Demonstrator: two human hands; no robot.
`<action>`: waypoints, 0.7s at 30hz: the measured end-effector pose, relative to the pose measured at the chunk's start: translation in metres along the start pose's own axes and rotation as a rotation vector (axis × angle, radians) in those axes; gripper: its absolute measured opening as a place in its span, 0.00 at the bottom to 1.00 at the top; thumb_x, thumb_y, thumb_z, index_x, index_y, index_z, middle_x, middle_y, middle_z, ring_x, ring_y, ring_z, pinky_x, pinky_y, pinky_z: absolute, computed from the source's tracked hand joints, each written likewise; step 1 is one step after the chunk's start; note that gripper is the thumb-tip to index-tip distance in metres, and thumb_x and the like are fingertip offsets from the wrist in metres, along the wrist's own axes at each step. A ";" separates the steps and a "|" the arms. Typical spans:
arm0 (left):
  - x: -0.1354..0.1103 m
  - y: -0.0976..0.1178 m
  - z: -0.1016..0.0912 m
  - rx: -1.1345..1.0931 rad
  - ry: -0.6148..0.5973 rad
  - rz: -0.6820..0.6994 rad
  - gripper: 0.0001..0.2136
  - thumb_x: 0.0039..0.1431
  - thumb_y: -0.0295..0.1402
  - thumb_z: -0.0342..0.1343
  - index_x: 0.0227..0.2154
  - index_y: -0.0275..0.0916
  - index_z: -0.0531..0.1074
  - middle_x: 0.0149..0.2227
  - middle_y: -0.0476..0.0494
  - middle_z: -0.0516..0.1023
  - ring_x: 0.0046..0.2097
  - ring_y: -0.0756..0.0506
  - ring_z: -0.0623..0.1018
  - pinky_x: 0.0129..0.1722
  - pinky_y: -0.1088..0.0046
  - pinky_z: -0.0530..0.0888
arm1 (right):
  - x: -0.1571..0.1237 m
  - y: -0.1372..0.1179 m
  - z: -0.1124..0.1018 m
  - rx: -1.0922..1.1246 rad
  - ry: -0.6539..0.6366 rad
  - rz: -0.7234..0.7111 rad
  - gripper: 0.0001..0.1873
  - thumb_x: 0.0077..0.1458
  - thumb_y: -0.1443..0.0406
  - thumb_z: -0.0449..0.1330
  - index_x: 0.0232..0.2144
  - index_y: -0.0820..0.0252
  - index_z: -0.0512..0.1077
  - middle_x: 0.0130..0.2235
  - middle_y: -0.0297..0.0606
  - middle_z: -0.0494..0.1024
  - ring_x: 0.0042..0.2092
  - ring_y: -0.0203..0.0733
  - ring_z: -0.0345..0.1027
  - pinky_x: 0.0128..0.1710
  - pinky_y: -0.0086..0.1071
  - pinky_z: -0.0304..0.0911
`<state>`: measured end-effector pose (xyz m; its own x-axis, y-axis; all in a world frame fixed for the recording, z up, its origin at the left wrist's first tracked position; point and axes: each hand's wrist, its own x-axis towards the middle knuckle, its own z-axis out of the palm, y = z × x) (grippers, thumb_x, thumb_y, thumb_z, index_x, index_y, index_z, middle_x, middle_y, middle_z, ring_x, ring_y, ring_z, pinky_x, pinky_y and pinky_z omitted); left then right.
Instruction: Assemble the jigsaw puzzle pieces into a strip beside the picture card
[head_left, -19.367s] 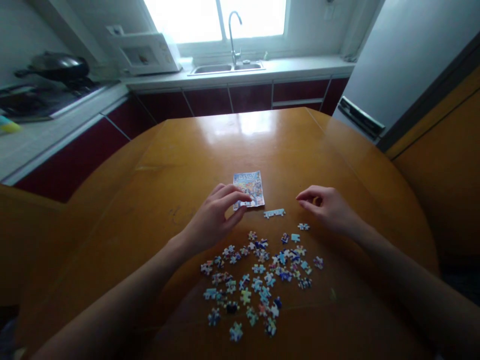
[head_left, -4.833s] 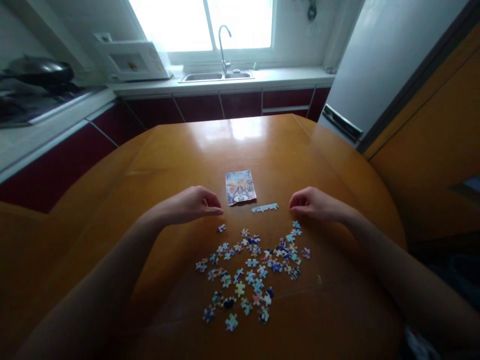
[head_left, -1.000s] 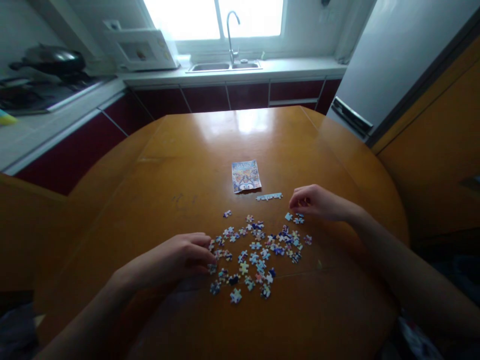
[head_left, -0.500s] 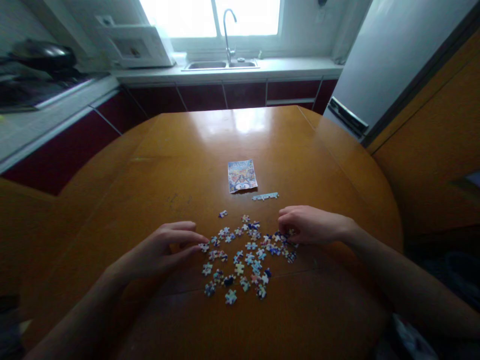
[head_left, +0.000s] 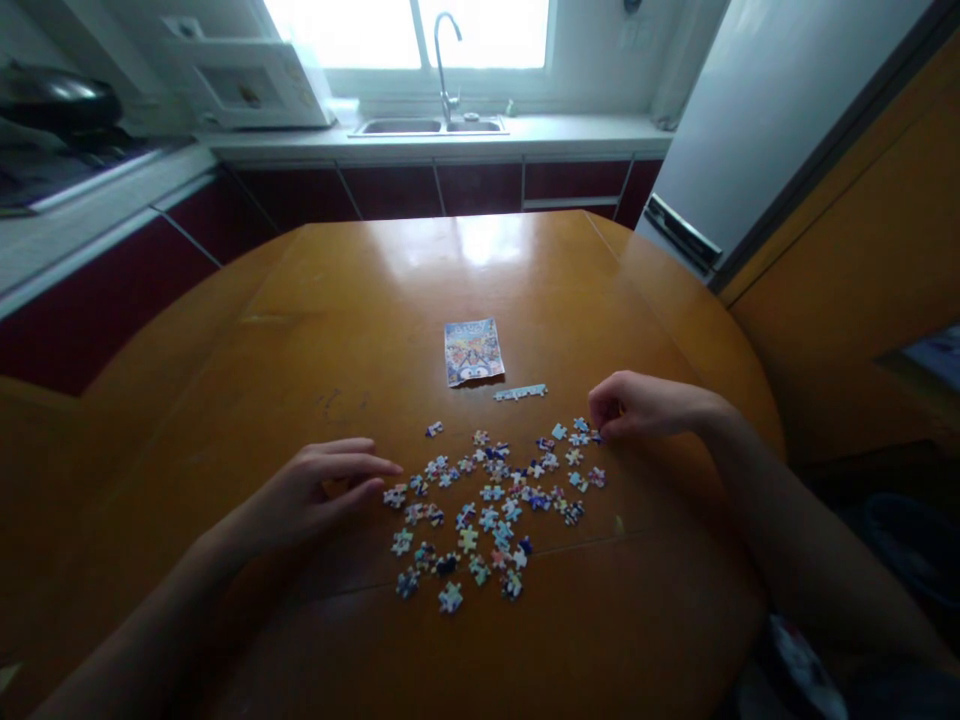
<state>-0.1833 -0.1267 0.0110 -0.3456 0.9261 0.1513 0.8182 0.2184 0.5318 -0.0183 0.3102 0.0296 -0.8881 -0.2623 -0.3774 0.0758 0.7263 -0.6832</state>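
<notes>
Loose jigsaw puzzle pieces lie scattered on the wooden table between my hands. My left hand rests at the left edge of the spread, thumb and fingers apart, with its fingertips beside a pale puzzle piece. On the far right, my right hand is curled into a pinch, and a dark blue puzzle piece shows at its fingertips. Beyond the pieces lies a joined strip of puzzle pieces. Behind that strip is a small printed picture sheet.
The wooden table has rounded sides. Past it are a counter with a sink and tap, a stove with a dark pan at left, and a tall fridge at right.
My right hand has moved right and away from me, off the main cluster, uncovering several pieces at its right side. My left hand stays at the left edge. The view has shifted slightly.
</notes>
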 end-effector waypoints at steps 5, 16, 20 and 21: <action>-0.002 -0.004 -0.001 0.036 -0.075 0.005 0.11 0.65 0.33 0.53 0.45 0.47 0.79 0.38 0.45 0.82 0.35 0.45 0.79 0.32 0.72 0.74 | 0.001 -0.003 0.003 -0.054 -0.034 0.021 0.03 0.49 0.67 0.64 0.29 0.61 0.77 0.26 0.33 0.76 0.28 0.36 0.68 0.27 0.29 0.60; 0.000 -0.006 0.003 0.063 -0.037 -0.028 0.11 0.66 0.36 0.53 0.44 0.46 0.80 0.36 0.45 0.82 0.35 0.45 0.78 0.32 0.74 0.73 | 0.014 -0.001 0.008 -0.091 0.307 -0.140 0.05 0.53 0.69 0.60 0.30 0.61 0.77 0.30 0.36 0.76 0.31 0.36 0.67 0.32 0.30 0.61; 0.001 -0.006 0.003 0.063 -0.032 -0.046 0.11 0.67 0.35 0.52 0.43 0.43 0.79 0.34 0.46 0.81 0.31 0.48 0.76 0.31 0.76 0.72 | 0.020 -0.007 0.019 -0.122 0.331 -0.208 0.05 0.54 0.70 0.61 0.29 0.61 0.77 0.31 0.36 0.75 0.31 0.35 0.66 0.31 0.29 0.60; 0.001 -0.006 0.003 0.058 -0.029 -0.054 0.11 0.67 0.35 0.52 0.43 0.43 0.79 0.34 0.46 0.80 0.31 0.49 0.76 0.31 0.77 0.71 | 0.021 -0.008 0.021 -0.134 0.323 -0.206 0.05 0.54 0.70 0.61 0.29 0.61 0.77 0.31 0.36 0.75 0.31 0.35 0.66 0.31 0.29 0.60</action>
<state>-0.1869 -0.1264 0.0053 -0.3772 0.9208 0.0988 0.8243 0.2852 0.4890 -0.0281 0.2859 0.0142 -0.9769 -0.2133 -0.0102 -0.1597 0.7614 -0.6283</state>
